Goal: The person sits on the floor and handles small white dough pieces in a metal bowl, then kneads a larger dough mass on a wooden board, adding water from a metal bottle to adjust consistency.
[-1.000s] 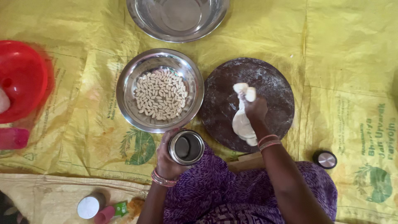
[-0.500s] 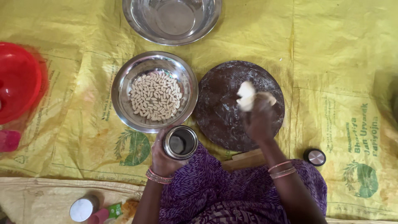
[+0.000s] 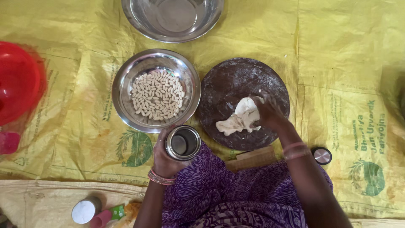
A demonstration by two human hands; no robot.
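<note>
Dough (image 3: 240,119), a pale rumpled piece, lay on the dark round board (image 3: 244,84) at centre right of the frame, pinched at its right edge by the right hand (image 3: 270,114). A yellow sheet (image 3: 337,50) covered the floor. An empty steel bowl (image 3: 139,17) sat at top centre, and a second bowl (image 3: 126,76) of pale pieces just left of the board. The left hand (image 3: 164,158) gripped an open steel cup (image 3: 182,143) at lower centre.
</note>
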